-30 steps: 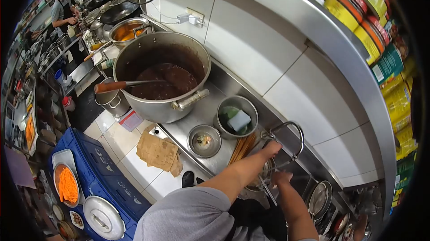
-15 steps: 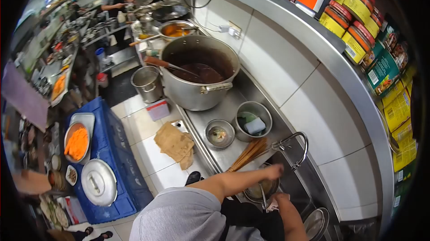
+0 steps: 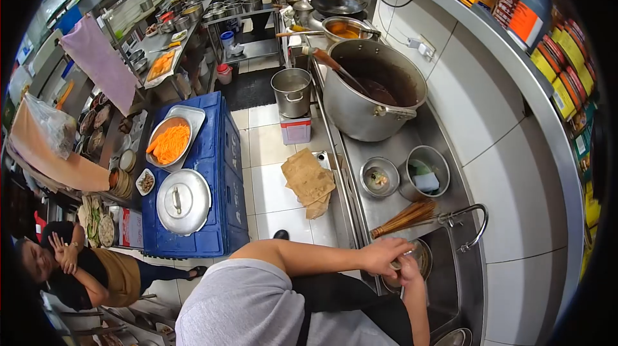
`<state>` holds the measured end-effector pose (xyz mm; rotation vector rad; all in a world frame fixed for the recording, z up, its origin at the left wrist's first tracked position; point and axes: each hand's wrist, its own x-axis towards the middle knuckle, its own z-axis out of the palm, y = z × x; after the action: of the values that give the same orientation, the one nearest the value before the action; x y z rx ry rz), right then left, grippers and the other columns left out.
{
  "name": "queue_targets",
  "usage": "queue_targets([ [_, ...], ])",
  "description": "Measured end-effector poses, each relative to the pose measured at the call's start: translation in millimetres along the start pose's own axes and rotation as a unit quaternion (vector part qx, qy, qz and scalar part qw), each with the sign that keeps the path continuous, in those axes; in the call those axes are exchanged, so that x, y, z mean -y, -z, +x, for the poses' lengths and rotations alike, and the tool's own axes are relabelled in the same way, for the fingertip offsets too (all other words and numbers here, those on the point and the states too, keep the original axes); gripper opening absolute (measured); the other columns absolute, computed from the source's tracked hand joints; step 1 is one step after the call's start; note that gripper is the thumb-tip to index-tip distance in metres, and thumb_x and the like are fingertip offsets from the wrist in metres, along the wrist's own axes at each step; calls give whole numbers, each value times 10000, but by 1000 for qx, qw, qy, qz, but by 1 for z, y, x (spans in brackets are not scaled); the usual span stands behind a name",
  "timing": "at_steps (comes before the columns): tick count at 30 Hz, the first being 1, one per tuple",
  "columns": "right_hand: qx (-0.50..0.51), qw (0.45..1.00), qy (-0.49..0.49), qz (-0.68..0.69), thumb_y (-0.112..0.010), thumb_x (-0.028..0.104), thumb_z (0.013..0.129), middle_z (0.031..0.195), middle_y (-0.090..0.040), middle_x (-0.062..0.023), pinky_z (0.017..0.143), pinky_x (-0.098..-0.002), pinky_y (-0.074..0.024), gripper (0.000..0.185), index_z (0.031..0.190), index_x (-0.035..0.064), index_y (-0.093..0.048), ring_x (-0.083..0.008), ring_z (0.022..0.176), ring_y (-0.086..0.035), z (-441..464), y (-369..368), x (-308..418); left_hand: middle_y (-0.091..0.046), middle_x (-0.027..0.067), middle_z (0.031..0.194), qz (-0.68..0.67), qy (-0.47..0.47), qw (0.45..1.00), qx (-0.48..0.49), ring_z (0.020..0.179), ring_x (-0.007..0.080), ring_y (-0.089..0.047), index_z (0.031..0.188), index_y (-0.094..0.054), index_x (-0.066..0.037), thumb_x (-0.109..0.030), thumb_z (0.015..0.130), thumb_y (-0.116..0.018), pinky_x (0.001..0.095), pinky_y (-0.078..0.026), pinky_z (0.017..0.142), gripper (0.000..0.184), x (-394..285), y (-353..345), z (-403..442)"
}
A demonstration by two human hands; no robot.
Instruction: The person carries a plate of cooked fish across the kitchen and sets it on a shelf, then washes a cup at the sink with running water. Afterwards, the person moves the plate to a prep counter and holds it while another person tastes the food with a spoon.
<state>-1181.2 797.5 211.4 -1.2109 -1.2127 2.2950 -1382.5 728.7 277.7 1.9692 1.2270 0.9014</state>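
Meeting above metal bowl point(image 3: 425, 260), left hand point(image 3: 384, 256), right hand point(image 3: 409, 271) curled, grip unclear | stockpot point(image 3: 360, 111): dark liquid point(image 3: 381, 93) | pan point(image 3: 154, 135): orange shreds point(image 3: 172, 144)

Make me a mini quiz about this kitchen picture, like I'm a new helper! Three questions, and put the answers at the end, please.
1. True or false: the left hand and right hand of the person wearing the camera are close together.

2. What is in the bowl beside the round metal lid?
A) Green peas
B) Shredded carrots
C) White rice

3. Which is nearer to the faucet: the bamboo wok brush or the big stockpot?

Key: 1. True. 2. B. 3. The bamboo wok brush.
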Motion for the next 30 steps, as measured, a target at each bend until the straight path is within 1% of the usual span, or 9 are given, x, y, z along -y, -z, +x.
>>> queue_targets([
  [1, -38, 999, 17, 7, -493, 354, 1059, 1251, -613, -105, 881, -382, -568, 423, 1357, 54, -504, -231, 1101, -636, 2, -31, 5, -499, 184, 1362, -37, -16, 998, -45, 1298, 389, -467, 1503, -343, -55, -280, 659, -886, 435, -409, 1083, 1029, 19, 1, -11],
  [6, -54, 998, 4, 15, -428, 343, 1080, 1185, -646, -104, 816, -397, -590, 403, 1344, 50, -512, -231, 1041, -665, 64, -99, -28, -502, 220, 1383, -104, 102, 989, -38, 1305, 389, -484, 1489, -361, -25, -366, 714, -865, 424, -414, 1098, 985, 76, 55, -82],
  [9, -12, 991, -90, -94, -379, 425, 1077, 1167, -664, -103, 635, -391, -617, 474, 1347, 60, -516, -233, 968, -684, 112, -172, -35, -513, 243, 1382, -71, 149, 986, -13, 1283, 386, -516, 1470, -384, -5, -363, 715, -864, 422, -436, 1077, 964, 119, 105, -134],
  [13, 99, 967, -79, -220, -385, 499, 1057, 1118, -692, -49, 652, -350, -604, 515, 1282, 92, -606, -209, 977, -679, 189, -267, -45, -527, 247, 1369, -51, 250, 967, -15, 1257, 386, -540, 1443, -422, 4, -344, 706, -864, 423, -459, 1049, 928, 155, 194, -203],
  [16, 113, 949, -38, -291, -374, 471, 1064, 1081, -703, -87, 687, -352, -584, 497, 1232, 85, -639, -196, 956, -679, 229, -349, -33, -543, 246, 1347, -5, 256, 965, -55, 1237, 386, -557, 1439, -429, -2, -345, 707, -865, 423, -466, 1040, 919, 189, 246, -256],
  [18, 141, 905, 83, -393, -383, 428, 1066, 965, -700, -136, 708, -377, -549, 464, 1202, 62, -634, -215, 857, -678, 261, -390, -33, -554, 243, 1333, 5, 289, 956, -56, 1226, 385, -566, 1438, -431, -4, -335, 703, -869, 420, -470, 1035, 917, 196, 283, -280],
  [22, 179, 906, 113, -367, -395, 392, 1064, 846, -669, -158, 724, -401, -513, 433, 1151, 40, -631, -249, 768, -658, 313, -456, -21, -581, 239, 1296, -7, 339, 931, -133, 1198, 380, -588, 1434, -437, -6, -294, 681, -887, 412, -481, 1021, 923, 209, 349, -307],
  [25, 185, 908, 176, -331, -398, 343, 1083, 690, -558, -21, 597, -296, -471, 368, 1102, 59, -631, -124, 610, -537, 352, -490, -3, -591, 225, 1261, 18, 353, 922, -156, 1161, 345, -612, 1455, -402, -12, -255, 664, -899, 395, -500, 987, 965, 239, 389, -319],
  [30, 230, 936, 149, -221, -444, 287, 1075, 663, -508, 19, 569, -254, -436, 281, 1124, 92, -641, -70, 610, -490, 452, -538, 49, -662, 251, 1135, 38, 501, 844, -187, 1076, 390, -666, 1513, -309, -57, -368, 679, -888, 430, -531, 909, 1062, 284, 473, -323],
])
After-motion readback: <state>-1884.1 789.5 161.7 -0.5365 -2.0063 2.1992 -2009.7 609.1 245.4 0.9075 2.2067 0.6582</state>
